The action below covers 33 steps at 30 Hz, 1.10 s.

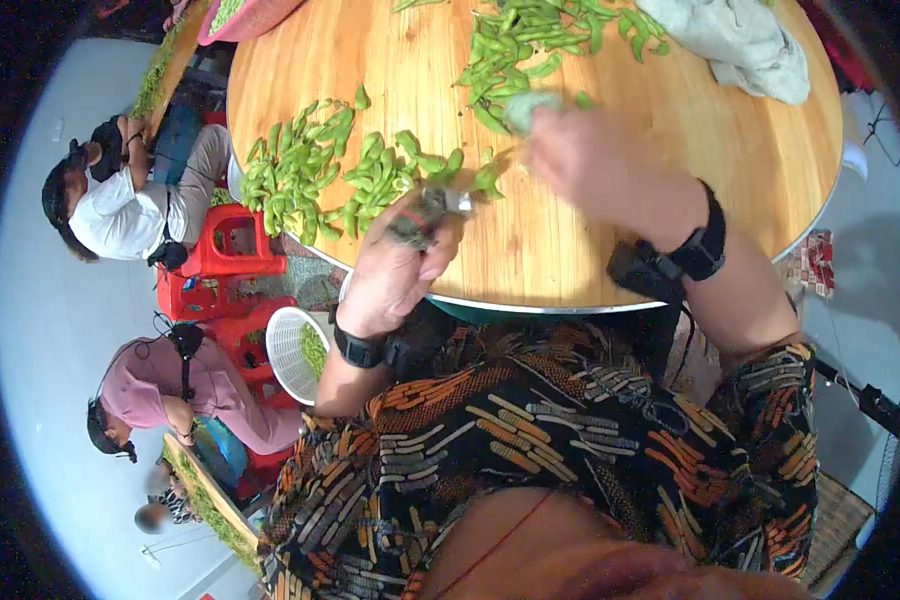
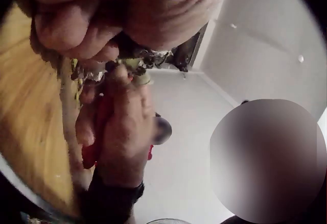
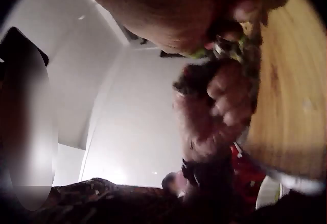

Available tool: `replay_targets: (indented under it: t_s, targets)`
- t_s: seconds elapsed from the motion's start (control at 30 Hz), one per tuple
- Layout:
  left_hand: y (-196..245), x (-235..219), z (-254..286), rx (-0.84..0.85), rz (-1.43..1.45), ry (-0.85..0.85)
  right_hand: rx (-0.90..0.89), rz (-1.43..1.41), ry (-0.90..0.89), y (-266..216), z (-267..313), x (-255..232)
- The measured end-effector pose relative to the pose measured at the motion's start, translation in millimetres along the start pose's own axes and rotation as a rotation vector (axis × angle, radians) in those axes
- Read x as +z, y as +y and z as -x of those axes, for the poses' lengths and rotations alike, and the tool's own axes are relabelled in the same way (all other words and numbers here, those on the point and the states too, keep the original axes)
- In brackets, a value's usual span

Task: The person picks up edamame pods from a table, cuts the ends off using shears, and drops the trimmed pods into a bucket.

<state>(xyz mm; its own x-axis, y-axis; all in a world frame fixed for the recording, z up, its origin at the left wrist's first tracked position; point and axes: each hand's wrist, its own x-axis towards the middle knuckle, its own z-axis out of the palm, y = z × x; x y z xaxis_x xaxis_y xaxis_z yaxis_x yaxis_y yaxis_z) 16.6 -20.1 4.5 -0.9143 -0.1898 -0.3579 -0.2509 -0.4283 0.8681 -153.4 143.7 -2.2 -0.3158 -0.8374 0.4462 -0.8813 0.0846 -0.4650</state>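
My left hand [image 1: 405, 265] is at the table's near edge, fingers curled round a small dark thing with a shiny silver end [image 1: 452, 200]. Soybean pods [image 1: 375, 180] lie just beyond it. My right hand [image 1: 600, 165], blurred, is over the table to the right, with a pale grey-green thing [image 1: 530, 110] at its fingertips; whether it is gripped or worn I cannot tell. Its fingertips overlap the edge of another pile of green pods [image 1: 500, 65]. The right wrist view shows the curled left hand [image 3: 214, 106] close below the right fingers.
The round wooden table [image 1: 610, 250] has a pale cloth [image 1: 735, 45] at the far right and a pink basin [image 1: 255, 18] at the far left. A white basket [image 1: 295, 350] of shelled beans stands by red stools [image 1: 235, 240]. Several people sit to the left.
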Motion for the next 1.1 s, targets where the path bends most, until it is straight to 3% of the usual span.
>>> replay_targets:
  t_s: [0.03, 0.07, 0.1, 0.2, 0.3, 0.37, 0.4, 0.43, 0.5, 0.57, 0.63, 0.7, 0.77, 0.9, 0.97, 1.03, 1.1]
  targets:
    - [0, -6, 3, -0.057, 0.101, 0.033, 0.06, 0.183, 0.058, 11, -3, -5]
    - [1, -8, 8, -0.066, 0.092, 0.083, 0.243, 0.266, 0.022, 15, -9, -15]
    - [4, -4, 11, -0.087, 0.146, 0.116, 0.224, 0.28, 0.048, 23, -9, -19]
    - [2, -3, 5, -0.014, 0.162, -0.053, 0.166, 0.454, 0.039, 41, -6, -21]
    - [2, 7, 0, -0.039, 0.256, -0.004, 0.211, 0.524, -0.033, 40, -6, -20]
    - [1, 10, -2, -0.017, 0.267, -0.129, 0.116, 0.388, 0.074, 36, -6, -25]
    - [-1, 17, -4, -0.019, 0.211, -0.061, 0.115, 0.396, 0.073, 33, -5, -28]
    - [-2, 26, -5, -0.028, 0.159, 0.014, 0.175, 0.253, 0.071, 20, -10, -33]
    - [1, 37, -11, -0.01, 0.094, -0.081, 0.237, 0.099, 0.05, 3, -12, -27]
    - [-2, 42, -20, -0.048, 0.165, -0.134, 0.38, -0.609, 0.046, -6, -10, -10]
    - [-7, 47, -24, -0.036, 0.196, -0.131, 0.314, -0.646, 0.086, -5, -4, 9]
    - [-9, 48, -25, 0.063, 0.13, -0.132, 0.215, -0.442, 0.097, -14, -4, 3]
    - [-9, 48, -25, 0.068, 0.106, -0.074, 0.292, -0.403, -0.046, -16, -3, -1]
    - [-9, 43, -22, 0.167, -0.016, 0.055, 0.289, -0.441, 0.054, -15, -9, -8]
    - [-12, 35, -23, 0.191, -0.076, 0.021, 0.606, -0.696, -0.289, -20, -13, -23]
    - [-16, 32, -26, 0.4, -0.436, 0.054, 0.522, -0.617, -0.341, -20, -13, -19]
    - [-14, 26, -24, 0.37, -0.476, 0.028, 0.439, -0.537, -0.395, -18, -12, -15]
